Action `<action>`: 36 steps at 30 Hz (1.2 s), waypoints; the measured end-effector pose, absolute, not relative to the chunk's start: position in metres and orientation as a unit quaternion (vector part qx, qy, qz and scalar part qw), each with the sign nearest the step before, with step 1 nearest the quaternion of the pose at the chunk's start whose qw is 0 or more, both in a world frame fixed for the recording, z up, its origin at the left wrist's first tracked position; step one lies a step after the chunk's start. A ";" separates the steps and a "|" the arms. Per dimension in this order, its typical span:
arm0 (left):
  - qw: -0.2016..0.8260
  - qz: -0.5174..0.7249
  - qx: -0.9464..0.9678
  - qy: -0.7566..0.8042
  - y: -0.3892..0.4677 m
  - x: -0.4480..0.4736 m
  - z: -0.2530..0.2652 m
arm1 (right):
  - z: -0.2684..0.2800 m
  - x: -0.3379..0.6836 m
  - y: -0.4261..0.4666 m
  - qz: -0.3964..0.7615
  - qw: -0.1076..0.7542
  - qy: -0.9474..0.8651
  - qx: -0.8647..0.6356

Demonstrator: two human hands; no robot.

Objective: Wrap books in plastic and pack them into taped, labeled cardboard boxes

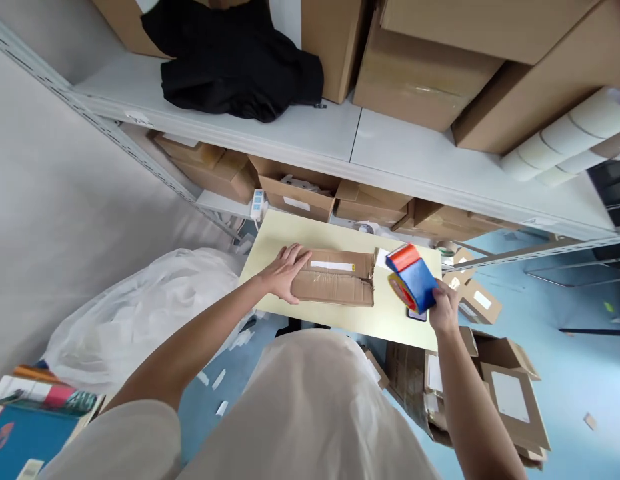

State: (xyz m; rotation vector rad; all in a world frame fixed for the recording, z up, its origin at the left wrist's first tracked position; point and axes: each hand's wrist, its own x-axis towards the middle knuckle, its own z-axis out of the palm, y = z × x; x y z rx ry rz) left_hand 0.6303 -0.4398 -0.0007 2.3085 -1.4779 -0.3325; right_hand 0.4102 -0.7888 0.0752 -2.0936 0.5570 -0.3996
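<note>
Resting across the left end of a cardboard box (333,288), left hand (281,275): fingers spread, unclenched, thumb toward the near edge. One box, brown, lying flat on the cream tabletop (335,321), extending rightward from these fingers; white label strip (333,266) on its upper face, just beside the fingertips; right end ragged, well apart from them. One tape dispenser (419,285), blue and red, grasped by the right hand (445,308), fingers closed on its blue end, the remainder projecting leftward from them.
</note>
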 end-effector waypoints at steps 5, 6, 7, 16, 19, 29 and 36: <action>0.193 -0.112 0.807 -0.546 -0.433 0.626 -0.004 | 0.092 0.490 -0.733 -0.023 0.555 0.169 -0.814; 0.195 -0.112 0.808 -0.544 -0.433 0.625 -0.004 | 0.087 0.501 -0.725 0.014 0.566 0.170 -0.807; 0.196 -0.113 0.810 -0.541 -0.433 0.624 -0.005 | 0.081 0.509 -0.718 0.045 0.571 0.173 -0.801; 0.230 -0.163 0.834 -0.474 -0.425 0.615 0.003 | 0.060 0.519 -0.720 0.090 0.567 0.184 -0.798; 0.361 -0.167 0.842 -0.364 -0.429 0.600 0.010 | 0.058 0.518 -0.720 0.086 0.570 0.177 -0.798; 0.753 -0.508 0.407 0.098 -0.488 0.589 0.040 | 0.050 0.510 -0.725 0.068 0.567 0.159 -0.806; 0.725 -0.526 0.430 0.112 -0.489 0.591 0.040 | 0.051 0.507 -0.724 0.069 0.555 0.154 -0.814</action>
